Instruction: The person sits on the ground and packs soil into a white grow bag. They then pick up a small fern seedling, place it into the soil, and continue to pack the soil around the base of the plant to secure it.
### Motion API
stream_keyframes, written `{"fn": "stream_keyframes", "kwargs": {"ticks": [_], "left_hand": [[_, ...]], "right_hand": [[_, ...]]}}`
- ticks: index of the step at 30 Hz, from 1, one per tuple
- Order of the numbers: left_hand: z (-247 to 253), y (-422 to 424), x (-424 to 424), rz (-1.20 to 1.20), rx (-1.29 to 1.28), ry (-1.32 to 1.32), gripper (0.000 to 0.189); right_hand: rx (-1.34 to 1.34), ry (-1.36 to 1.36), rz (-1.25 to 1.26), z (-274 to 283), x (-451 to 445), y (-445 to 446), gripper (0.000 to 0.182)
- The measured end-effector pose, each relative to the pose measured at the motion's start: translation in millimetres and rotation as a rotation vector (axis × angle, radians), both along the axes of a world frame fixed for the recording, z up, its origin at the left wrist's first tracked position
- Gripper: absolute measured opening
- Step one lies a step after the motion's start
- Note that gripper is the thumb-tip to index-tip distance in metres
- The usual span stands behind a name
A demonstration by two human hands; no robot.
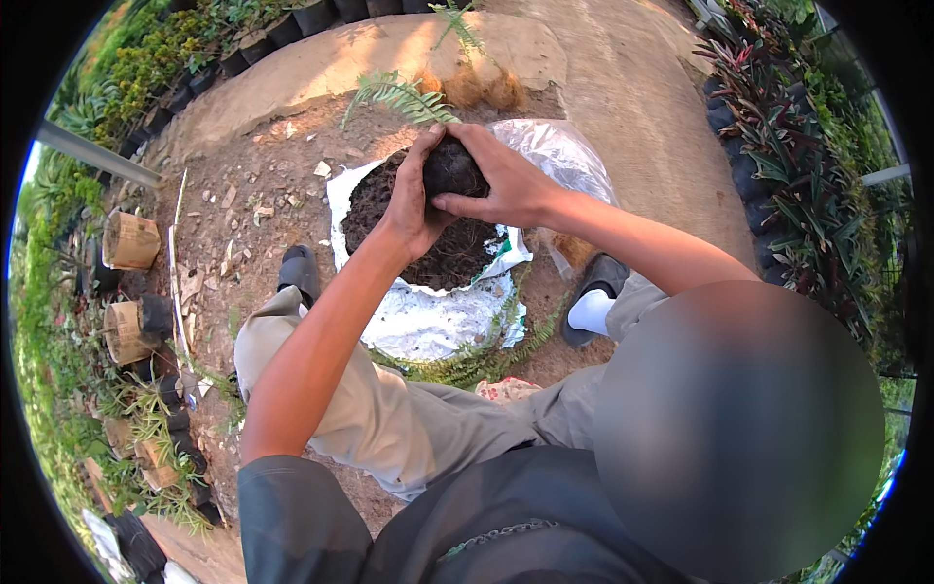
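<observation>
Between my two palms I hold a dark, round ball of soil (454, 169), with a green fern frond (408, 98) coming out beyond my fingertips. My left hand (417, 197) cups the ball from the left, fingers up. From the right, my right hand (503, 175) wraps it, thumb across the near side. Directly below both hands is an open white sack (343, 197) filled with dark, fibrous soil (445, 263). Beyond it, several brown fibre-wrapped balls (465, 87) sit on the ground, a fern frond rising from them. What lies under my fingers is hidden.
A clear plastic bag (565, 157) lies right of the sack, with a brown fibrous clump (573, 248) at its near end. Fern fronds (467, 365) lie between my legs. Potted plants line the left, the far edge and the right. A thin pole (175, 277) lies on the left.
</observation>
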State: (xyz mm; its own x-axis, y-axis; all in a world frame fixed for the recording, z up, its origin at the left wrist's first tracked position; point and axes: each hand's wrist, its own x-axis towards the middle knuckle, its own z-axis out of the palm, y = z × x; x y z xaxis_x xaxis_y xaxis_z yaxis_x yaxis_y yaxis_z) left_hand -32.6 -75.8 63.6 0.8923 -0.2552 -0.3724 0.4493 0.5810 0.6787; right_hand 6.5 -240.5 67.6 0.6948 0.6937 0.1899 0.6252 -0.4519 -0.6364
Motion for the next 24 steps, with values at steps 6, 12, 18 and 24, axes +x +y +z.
{"fn": "stream_keyframes", "kwargs": {"ticks": [6,12,18,24], "left_hand": [[-2.2,-3.3,-4.2,-0.046,0.037,-0.026,0.047],[10.8,-2.1,-10.2,-0.059,0.104,-0.042,0.047],[8.7,-2.5,-11.9,-0.067,0.075,-0.041,0.049],[7.1,-1.4,-11.1,-0.031,0.074,-0.036,0.049]], "right_hand": [[-0.071,0.054,-0.013,4.7,-4.1,-5.5,0.097],[-0.017,0.011,-0.048,1.5,-13.6,-2.7,0.096],[-0.029,0.004,-0.027,3.1,-17.4,-5.1,0.094],[-0.076,-0.006,-0.035,6.8,-16.1,-2.2,0.093]]}}
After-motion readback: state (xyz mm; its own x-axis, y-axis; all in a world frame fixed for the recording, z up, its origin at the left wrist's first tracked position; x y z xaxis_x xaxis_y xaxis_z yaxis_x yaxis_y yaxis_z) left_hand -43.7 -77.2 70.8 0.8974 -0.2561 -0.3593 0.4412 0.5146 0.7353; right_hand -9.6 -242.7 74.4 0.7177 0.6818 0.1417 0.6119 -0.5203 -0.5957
